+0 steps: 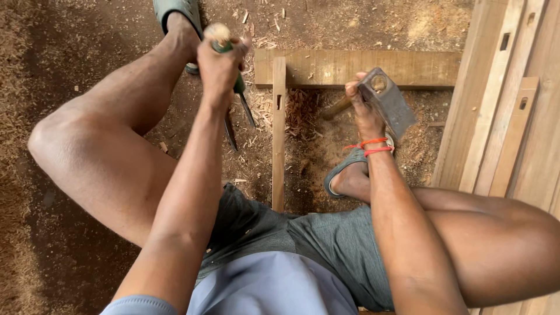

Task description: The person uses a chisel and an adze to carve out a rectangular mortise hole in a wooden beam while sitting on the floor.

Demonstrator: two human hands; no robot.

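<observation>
On the left I see my left hand clenched round a green-handled chisel, blade angled down over the dirt, just left of the mortised wooden strip lying between my knees. To the right, my right hand grips a steel hammer, held raised. I'd judge that a glancing blow could skid the blade toward my sandalled foot
</observation>
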